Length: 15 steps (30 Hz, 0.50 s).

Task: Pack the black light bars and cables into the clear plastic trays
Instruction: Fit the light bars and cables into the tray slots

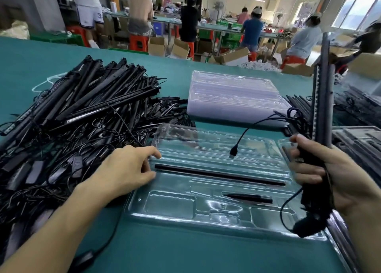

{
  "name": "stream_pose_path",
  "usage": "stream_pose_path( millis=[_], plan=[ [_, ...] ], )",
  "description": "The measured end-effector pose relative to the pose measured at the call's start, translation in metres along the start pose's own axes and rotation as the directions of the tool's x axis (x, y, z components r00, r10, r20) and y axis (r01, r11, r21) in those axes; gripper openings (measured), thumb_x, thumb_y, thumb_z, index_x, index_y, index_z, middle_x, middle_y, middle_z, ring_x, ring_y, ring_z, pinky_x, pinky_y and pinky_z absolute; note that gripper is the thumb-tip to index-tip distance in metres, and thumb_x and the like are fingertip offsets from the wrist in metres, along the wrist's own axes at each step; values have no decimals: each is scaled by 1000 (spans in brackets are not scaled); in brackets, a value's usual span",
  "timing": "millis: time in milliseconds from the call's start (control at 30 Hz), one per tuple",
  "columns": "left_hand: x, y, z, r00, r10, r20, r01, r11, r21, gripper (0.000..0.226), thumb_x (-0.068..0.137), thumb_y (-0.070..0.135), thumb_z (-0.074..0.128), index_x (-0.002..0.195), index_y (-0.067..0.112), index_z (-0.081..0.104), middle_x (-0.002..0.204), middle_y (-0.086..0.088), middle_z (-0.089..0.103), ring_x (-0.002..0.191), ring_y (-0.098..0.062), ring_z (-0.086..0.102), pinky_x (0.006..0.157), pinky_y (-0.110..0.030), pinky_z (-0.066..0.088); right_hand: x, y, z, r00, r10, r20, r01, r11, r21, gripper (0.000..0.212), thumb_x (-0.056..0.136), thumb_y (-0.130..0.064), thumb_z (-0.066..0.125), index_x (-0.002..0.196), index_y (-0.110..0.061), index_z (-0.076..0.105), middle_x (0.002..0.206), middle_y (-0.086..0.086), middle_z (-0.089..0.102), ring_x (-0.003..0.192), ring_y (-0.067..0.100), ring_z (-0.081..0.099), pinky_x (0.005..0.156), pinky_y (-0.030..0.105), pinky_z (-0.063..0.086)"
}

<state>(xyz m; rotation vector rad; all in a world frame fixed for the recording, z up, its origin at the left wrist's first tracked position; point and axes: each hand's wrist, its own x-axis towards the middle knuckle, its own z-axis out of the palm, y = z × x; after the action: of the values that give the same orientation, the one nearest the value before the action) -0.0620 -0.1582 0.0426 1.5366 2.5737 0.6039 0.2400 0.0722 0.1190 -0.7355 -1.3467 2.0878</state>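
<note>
1. tray (171, 202) work has begun but is far from finished: the clear tray in front of the person lies on the green table (185, 254) with one long light bar (218, 174) seated in a channel across its middle, and a short black piece (247, 198) in a slot nearer the person.
2. the channels beyond that bar and the pockets along the near edge look empty, so this tray seems well under half filled.
3. the left hand (127, 169) rests at the tray's left rim with its fingers loosely bent, thumb just beside the end of the seated bar. it holds nothing that i can see, and appears to steady the tray.
4. the right hand (321, 169) is closed around the lower end of upright bars (322, 99) together with a cable, whose plug (234, 152) dangles above the tray's far channels. these pieces are not yet in the tray.
5. left of the tray, a big tangled pile (82, 111) of bars and cables waits on the table. behind the tray stands a stack of empty trays (233, 95).
6. at the right edge, a tray with dark contents (358, 140) may be packed already, though it is too blurred to be sure.
7. judged from this, most of the job is left: this tray needs the held bars and cable, and the pile has barely been touched.
</note>
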Motion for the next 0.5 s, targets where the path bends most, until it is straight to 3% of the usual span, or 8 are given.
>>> stream_pose_path(
  millis=[67, 200, 300, 500],
  plan=[
    [0, -4, 4, 993, 15, -114, -19, 999, -33, 37, 87, 30, 70, 118, 44, 56, 84, 20, 61, 80, 1, 58, 77, -32, 54, 0, -4, -6, 1000, 9, 4, -9, 999, -40, 25, 65, -29, 75, 82, -14, 65, 68, 1, 54, 32, -1, 28, 28, 11, 26],
    [-5, -23, 8, 983, 61, -176, -39, 991, 125, 41, 93, 29, 62, 131, 33, 48, 104, 12, 54, 100, -15, 51, 89, -38, 47, 5, 14, -8, 999, 2, -54, -14, 974, -228, 34, 64, -26, 77, 87, -8, 59, 71, 7, 58, 37, 4, 34, 32, 17, 32],
    [-8, -35, 3, 982, 109, -151, -64, 959, 276, 47, 85, 18, 69, 128, 30, 54, 102, 8, 57, 95, -18, 50, 86, -39, 46, 11, 32, -6, 992, 9, -126, -46, 953, -299, 37, 64, -29, 78, 89, -9, 59, 70, 7, 60, 39, 7, 38, 36, 20, 36],
    [-1, -32, -6, 989, 85, -125, -35, 933, 357, 48, 65, 9, 76, 109, 24, 65, 101, 3, 57, 91, -22, 51, 79, -40, 47, 13, 32, -15, 970, -7, -244, -88, 922, -377, 46, 60, -39, 80, 89, -11, 57, 67, 5, 63, 41, 8, 36, 33, 19, 34]
  ],
)
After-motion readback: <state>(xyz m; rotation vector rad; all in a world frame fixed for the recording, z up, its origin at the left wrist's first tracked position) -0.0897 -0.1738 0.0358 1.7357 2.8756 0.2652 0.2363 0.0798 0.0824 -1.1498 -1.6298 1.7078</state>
